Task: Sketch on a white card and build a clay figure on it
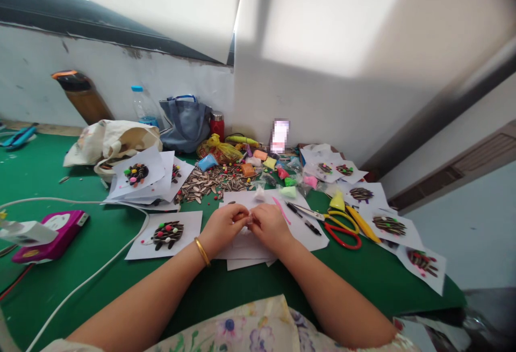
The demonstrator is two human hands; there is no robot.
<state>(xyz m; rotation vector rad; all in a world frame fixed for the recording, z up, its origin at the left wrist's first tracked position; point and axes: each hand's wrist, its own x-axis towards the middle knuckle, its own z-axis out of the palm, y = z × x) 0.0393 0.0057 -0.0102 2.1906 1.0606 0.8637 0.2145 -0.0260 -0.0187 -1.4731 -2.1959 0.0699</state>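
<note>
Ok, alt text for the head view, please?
The left hand and right hand pinch a small pale piece together over white paper sheets on a green table. Sunflower seeds, clay packets, scissors and finished seed pictures lie around them.

A small pale lump (250,221), pinched between the fingertips of the left hand (223,227) and right hand (271,225), sits over white paper sheets (248,245) lying flat at 6 o'clock on the green table (363,271).
</note>
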